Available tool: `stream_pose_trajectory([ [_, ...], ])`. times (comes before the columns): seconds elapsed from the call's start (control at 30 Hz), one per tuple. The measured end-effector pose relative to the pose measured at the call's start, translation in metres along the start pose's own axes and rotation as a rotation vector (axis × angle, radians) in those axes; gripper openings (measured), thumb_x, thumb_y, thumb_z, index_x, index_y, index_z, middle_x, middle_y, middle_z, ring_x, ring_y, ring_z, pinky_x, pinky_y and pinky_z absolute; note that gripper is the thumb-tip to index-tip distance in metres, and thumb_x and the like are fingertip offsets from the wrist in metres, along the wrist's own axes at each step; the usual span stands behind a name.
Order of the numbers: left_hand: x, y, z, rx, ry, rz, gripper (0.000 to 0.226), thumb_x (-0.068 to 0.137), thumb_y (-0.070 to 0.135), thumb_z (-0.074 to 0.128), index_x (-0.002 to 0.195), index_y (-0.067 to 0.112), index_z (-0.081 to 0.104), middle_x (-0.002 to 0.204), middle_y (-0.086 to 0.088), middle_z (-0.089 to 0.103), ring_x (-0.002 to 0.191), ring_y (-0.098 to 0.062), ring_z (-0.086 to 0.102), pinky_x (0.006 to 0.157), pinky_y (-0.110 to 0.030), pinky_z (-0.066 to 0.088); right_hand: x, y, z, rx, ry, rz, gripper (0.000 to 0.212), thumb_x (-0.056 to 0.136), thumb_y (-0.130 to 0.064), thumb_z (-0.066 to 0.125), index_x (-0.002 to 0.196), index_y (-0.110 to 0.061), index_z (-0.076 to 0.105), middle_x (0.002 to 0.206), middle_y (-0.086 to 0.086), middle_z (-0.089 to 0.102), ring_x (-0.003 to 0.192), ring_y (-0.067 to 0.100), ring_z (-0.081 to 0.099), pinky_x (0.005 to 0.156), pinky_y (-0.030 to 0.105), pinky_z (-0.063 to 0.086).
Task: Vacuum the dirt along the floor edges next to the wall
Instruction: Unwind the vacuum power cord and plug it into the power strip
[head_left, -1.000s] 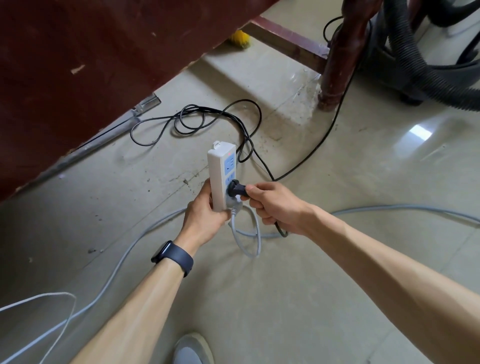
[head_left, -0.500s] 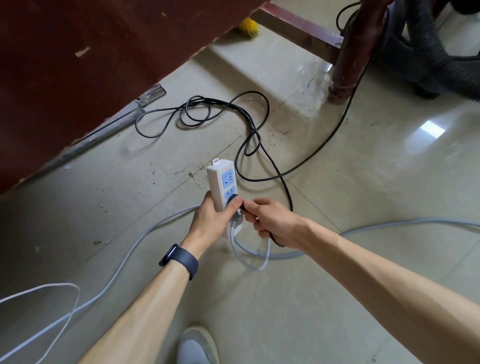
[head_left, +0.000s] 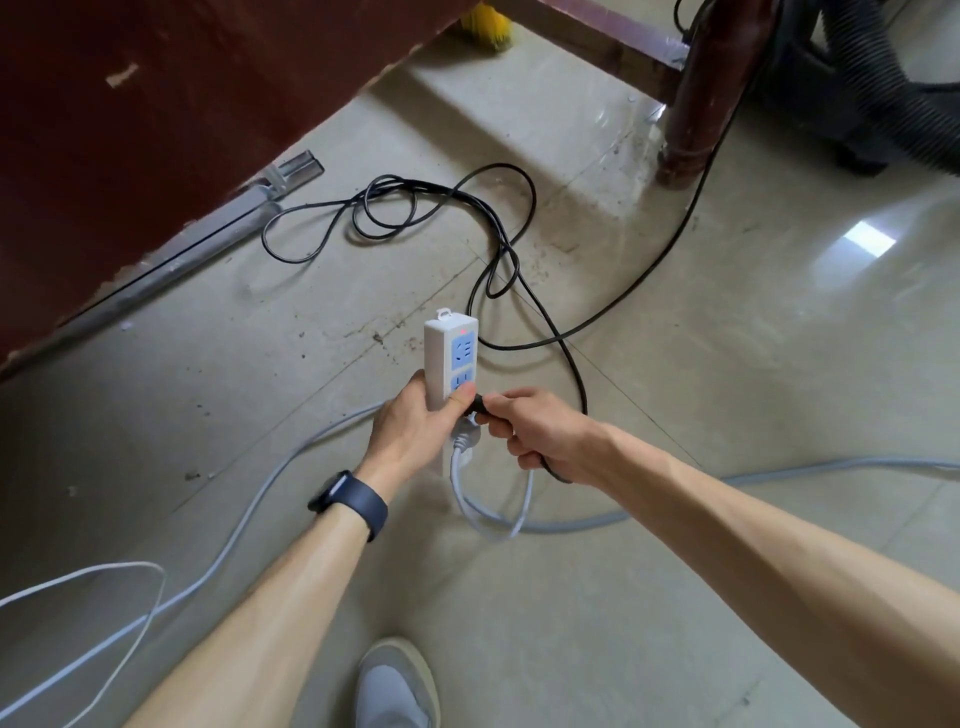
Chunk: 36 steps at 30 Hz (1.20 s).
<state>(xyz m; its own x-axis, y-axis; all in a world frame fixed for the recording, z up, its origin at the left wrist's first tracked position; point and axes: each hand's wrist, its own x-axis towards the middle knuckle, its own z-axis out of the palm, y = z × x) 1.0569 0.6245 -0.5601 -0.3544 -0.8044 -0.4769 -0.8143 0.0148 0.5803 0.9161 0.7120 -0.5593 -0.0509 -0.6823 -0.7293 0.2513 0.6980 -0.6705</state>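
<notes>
My left hand (head_left: 415, 423) grips a white power strip (head_left: 445, 353) with blue sockets and a lit red lamp, held upright above the floor. My right hand (head_left: 540, 434) pinches a black plug (head_left: 479, 404) set against the strip's lower socket. The plug's black cord (head_left: 498, 249) loops over the floor and runs up right toward the dark vacuum cleaner (head_left: 810, 88) with its ribbed black hose (head_left: 883, 88). A grey cord (head_left: 483, 514) hangs from the strip's bottom end. Dirt specks (head_left: 395, 332) lie along a tile joint by the dark red wall panel (head_left: 156, 104).
A dark red furniture leg (head_left: 696, 104) and crossbar stand at the upper right. A yellow brush (head_left: 485, 26) lies under the furniture. A metal rail (head_left: 208, 234) runs along the panel's base. Grey and white cables (head_left: 104, 613) cross the floor; my shoe (head_left: 397, 686) is below.
The view has dropped closer to the floor and the strip sits lower in the frame. My right hand keeps pressing the black plug into the lower socket; my left thumb now covers it.
</notes>
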Motion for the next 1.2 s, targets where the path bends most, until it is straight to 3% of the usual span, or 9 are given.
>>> stream_pose_trajectory([
  [0.13, 0.009, -0.017, -0.008, -0.297, -0.081, -0.167, 0.046, 0.084, 0.06, 0.063, 0.122, 0.032, 0.063, 0.109, 0.004, 0.073, 0.096, -0.018, 0.071, 0.082, -0.047, 0.06, 0.006, -0.009, 0.0, -0.365, 0.063, -0.067, 0.044, 0.108, -0.046, 0.043, 0.107, -0.012, 0.071, 0.071, -0.007, 0.06, 0.055, 0.007, 0.046, 0.055, 0.021, 0.037],
  [0.23, 0.011, -0.035, -0.02, -0.55, -0.016, -0.397, 0.042, 0.091, 0.049, 0.065, 0.124, 0.023, 0.063, 0.107, -0.005, 0.074, 0.093, -0.026, 0.072, 0.077, -0.043, 0.061, 0.007, -0.004, -0.004, -0.74, 0.17, -0.193, 0.045, 0.103, -0.056, 0.045, 0.102, -0.016, 0.066, 0.091, 0.0, 0.072, 0.087, 0.023, 0.064, 0.078, 0.034, 0.05],
  [0.3, 0.012, -0.047, -0.033, -0.644, 0.022, -0.509, 0.043, 0.093, 0.045, 0.065, 0.125, 0.016, 0.06, 0.107, -0.011, 0.072, 0.091, -0.031, 0.071, 0.074, -0.042, 0.06, 0.006, 0.006, -0.008, -0.956, 0.272, -0.278, 0.038, 0.1, -0.056, 0.048, 0.105, -0.022, 0.062, 0.111, 0.006, 0.07, 0.111, 0.031, 0.059, 0.089, 0.038, 0.046],
  [0.43, 0.012, -0.066, -0.045, -0.771, 0.122, -0.635, 0.053, 0.094, 0.039, 0.066, 0.137, 0.013, 0.05, 0.116, -0.018, 0.064, 0.087, -0.037, 0.068, 0.072, -0.046, 0.058, 0.008, 0.026, -0.016, -1.075, 0.289, -0.324, 0.05, 0.1, -0.052, 0.051, 0.141, -0.024, 0.052, 0.148, 0.004, 0.051, 0.137, 0.032, 0.039, 0.107, 0.043, 0.038],
  [0.67, 0.005, -0.077, -0.028, -0.88, 0.162, -0.716, 0.052, 0.099, 0.032, 0.059, 0.145, 0.014, 0.041, 0.105, -0.01, 0.059, 0.08, -0.029, 0.066, 0.056, -0.043, 0.053, 0.014, 0.054, -0.01, -1.125, 0.117, -0.263, 0.082, 0.097, -0.057, 0.056, 0.163, -0.031, 0.015, 0.168, -0.004, 0.024, 0.141, 0.034, 0.039, 0.113, 0.045, 0.04],
  [0.87, 0.006, -0.08, -0.024, -0.899, 0.174, -0.723, 0.049, 0.098, 0.028, 0.058, 0.142, 0.013, 0.041, 0.099, -0.011, 0.06, 0.082, -0.032, 0.068, 0.064, -0.047, 0.056, 0.024, 0.056, 0.003, -1.136, 0.158, -0.268, 0.082, 0.094, -0.058, 0.061, 0.159, -0.027, 0.023, 0.165, -0.004, 0.028, 0.137, 0.033, 0.041, 0.111, 0.045, 0.042],
  [0.97, 0.002, -0.085, -0.02, -0.966, 0.21, -0.736, 0.05, 0.102, 0.031, 0.053, 0.146, 0.015, 0.035, 0.111, -0.015, 0.058, 0.093, -0.035, 0.066, 0.077, -0.052, 0.058, 0.025, 0.062, 0.005, -1.161, 0.152, -0.229, 0.088, 0.093, -0.057, 0.063, 0.161, -0.039, 0.01, 0.172, 0.002, 0.007, 0.145, 0.035, 0.031, 0.111, 0.049, 0.042],
  [1.07, -0.006, -0.097, -0.018, -1.069, 0.244, -0.703, 0.044, 0.1, 0.033, 0.057, 0.136, 0.012, 0.045, 0.11, -0.015, 0.063, 0.089, -0.032, 0.069, 0.057, -0.044, 0.061, 0.025, 0.072, 0.007, -1.264, 0.142, -0.237, 0.096, 0.092, -0.057, 0.062, 0.161, -0.048, -0.004, 0.172, 0.005, -0.01, 0.15, 0.035, 0.021, 0.113, 0.05, 0.038],
  [1.2, -0.015, -0.109, -0.022, -1.061, 0.248, -0.724, 0.026, 0.099, 0.028, 0.06, 0.12, 0.013, 0.058, 0.1, -0.011, 0.069, 0.083, -0.027, 0.069, 0.049, -0.037, 0.059, 0.027, 0.089, 0.009, -1.409, 0.153, -0.314, 0.085, 0.097, -0.054, 0.058, 0.161, -0.048, 0.003, 0.172, 0.007, -0.006, 0.154, 0.034, 0.012, 0.119, 0.05, 0.028],
])
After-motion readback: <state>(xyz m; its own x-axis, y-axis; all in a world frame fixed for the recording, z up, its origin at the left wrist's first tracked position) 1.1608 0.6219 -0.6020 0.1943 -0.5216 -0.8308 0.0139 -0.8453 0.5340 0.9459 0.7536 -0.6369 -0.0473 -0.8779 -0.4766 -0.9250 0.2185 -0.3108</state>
